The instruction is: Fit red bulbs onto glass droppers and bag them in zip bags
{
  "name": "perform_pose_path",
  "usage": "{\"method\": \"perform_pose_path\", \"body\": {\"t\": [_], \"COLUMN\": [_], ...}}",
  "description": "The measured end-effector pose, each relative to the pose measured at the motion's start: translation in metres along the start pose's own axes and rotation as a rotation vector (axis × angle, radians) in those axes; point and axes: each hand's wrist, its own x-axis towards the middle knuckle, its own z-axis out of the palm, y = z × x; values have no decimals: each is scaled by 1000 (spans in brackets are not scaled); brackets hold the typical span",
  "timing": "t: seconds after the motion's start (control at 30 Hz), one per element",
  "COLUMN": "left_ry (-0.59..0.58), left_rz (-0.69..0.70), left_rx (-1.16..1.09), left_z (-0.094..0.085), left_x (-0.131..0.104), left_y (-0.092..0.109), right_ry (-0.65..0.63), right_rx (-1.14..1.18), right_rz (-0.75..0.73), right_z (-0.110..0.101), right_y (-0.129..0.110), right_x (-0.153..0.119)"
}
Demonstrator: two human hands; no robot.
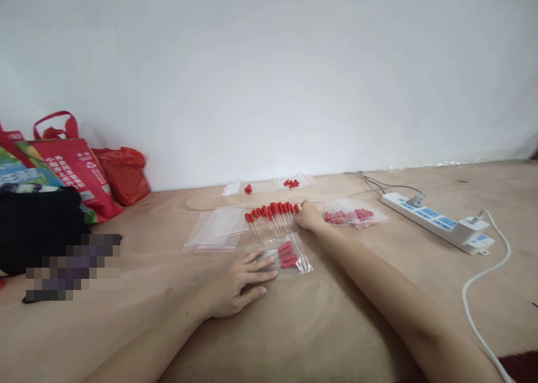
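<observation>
Several red-tipped sticks (271,218) lie side by side in a row on the wooden surface. At the row's right end, my right hand (310,216) has its fingers closed round a red-tipped stick. Nearer to me is a clear bag (289,255) with several red-tipped pieces inside. My left hand (244,282) lies with spread fingers on that bag's left part, holding nothing. To the right of my right hand is another filled clear bag (348,214). Flat clear bags (214,230) lie to the left of the row.
Behind the row, more clear bags (269,187) hold small red pieces. A white power strip (437,222) with a plug and white cable (466,293) lies at right. Red bags (78,170) and a black cloth item (42,226) stand at left. A white wall is behind.
</observation>
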Motion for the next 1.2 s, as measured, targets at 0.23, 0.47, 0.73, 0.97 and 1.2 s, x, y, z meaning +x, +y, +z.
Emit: {"method": "perform_pose_path", "body": {"t": [0.23,0.47,0.73,0.97,1.2], "left_ry": [47,38,7,3,-4], "left_rz": [20,-18,-47,-28,-21], "left_rx": [-15,-12,0,36,58], "left_z": [0,-1,-1,-1,-2], "left_x": [0,1,2,3,2], "left_y": [1,3,3,2,3], "right_ry": [-13,-37,29,-20,-27], "right_rx": [17,587,915,986,1063], "right_rz": [-16,-138,-20,-7,15], "right_z": [-7,-34,-11,-11,-17], "right_y": [-3,18,19,15,12], "right_x": [1,-44,-76,-87,-94]}}
